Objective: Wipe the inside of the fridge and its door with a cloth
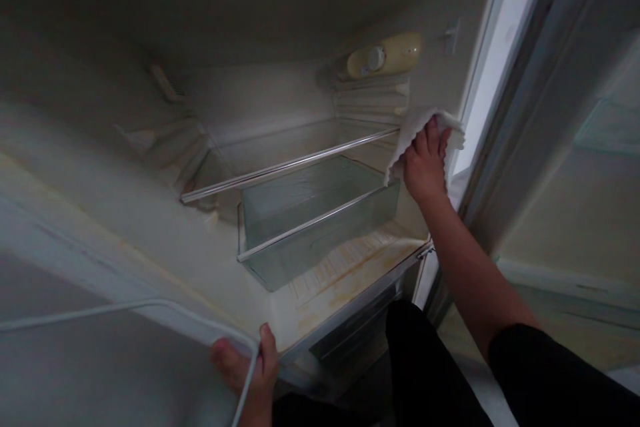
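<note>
- Head view: the right hand [425, 163] is pressing a crumpled white cloth [415, 130] flat-palmed against the fridge's right inner wall [435, 40], at the right of centre, just beside the end of the thin metal shelf rail [290, 163].
- The left hand [247, 363], at the bottom edge, is curling around the white fridge edge [200, 323].
- Risk, as I judge it: the cloth could be catching on the rail end, or the hand knocking the clear plastic drawer [315, 223] below.
- The cloth's long axis is running from upper right to lower left, its loose corner pointing down-left.
</note>
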`<state>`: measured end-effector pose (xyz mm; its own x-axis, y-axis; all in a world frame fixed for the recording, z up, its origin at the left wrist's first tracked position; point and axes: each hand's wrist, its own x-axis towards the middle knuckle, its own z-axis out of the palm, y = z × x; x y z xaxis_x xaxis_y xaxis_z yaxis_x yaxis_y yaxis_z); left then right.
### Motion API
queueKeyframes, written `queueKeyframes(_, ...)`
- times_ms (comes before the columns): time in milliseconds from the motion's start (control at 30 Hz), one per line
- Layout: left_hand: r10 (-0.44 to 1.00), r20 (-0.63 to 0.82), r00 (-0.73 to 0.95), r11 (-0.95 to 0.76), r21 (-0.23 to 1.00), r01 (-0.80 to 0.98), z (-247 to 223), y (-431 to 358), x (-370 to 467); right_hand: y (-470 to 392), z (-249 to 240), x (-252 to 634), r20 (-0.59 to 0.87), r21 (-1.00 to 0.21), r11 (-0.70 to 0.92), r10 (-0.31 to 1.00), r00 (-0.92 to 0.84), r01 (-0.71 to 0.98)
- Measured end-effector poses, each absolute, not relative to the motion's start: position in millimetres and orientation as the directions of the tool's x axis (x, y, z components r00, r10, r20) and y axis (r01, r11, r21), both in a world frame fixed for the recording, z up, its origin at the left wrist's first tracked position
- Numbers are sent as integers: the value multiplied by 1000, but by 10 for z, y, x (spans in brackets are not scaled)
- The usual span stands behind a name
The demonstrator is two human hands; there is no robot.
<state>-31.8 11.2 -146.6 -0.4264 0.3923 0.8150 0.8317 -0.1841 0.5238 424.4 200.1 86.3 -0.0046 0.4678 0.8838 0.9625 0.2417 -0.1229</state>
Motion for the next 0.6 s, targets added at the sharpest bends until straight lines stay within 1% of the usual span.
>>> queueKeyframes(67,353,838,-417,-179,497,849,-1509,118,-339,1969,585,4249,859,-104,276,510,-54,955)
queueKeyframes(167,371,851,-372,-224,471,853,-1581,119,-376,1822,41,4229,787,-95,293,607,-109,951)
queueKeyframes(200,371,864,-340,-236,442,865,-1600,117,-385,1760,-137,4218,752,-92,295,647,-128,951)
queueKeyframes(267,324,916,-234,-241,320,916,-1625,114,-395,1646,-448,4193,641,-100,308,747,-176,946)
queueKeyframes(333,266,957,-118,-228,182,957,-1640,114,-393,1562,-683,4166,476,-146,309,855,-207,940)
queueKeyframes(367,252,964,-90,-220,147,964,-1647,116,-391,1533,-772,4149,401,-177,296,893,-206,939)
queueKeyframes(400,248,964,-93,-214,148,965,-1657,120,-388,1511,-842,4128,350,-202,276,916,-194,940)
queueKeyframes(467,274,946,-173,-216,236,947,-1685,136,-387,1477,-925,4066,329,-217,232,932,-153,948)
queueKeyframes(533,306,916,-259,-240,337,911,-1722,158,-394,1441,-935,3964,332,-189,193,935,-122,963)
queueKeyframes(600,312,904,-291,-262,377,889,-1758,182,-407,1385,-888,3806,282,-153,152,954,-104,977)
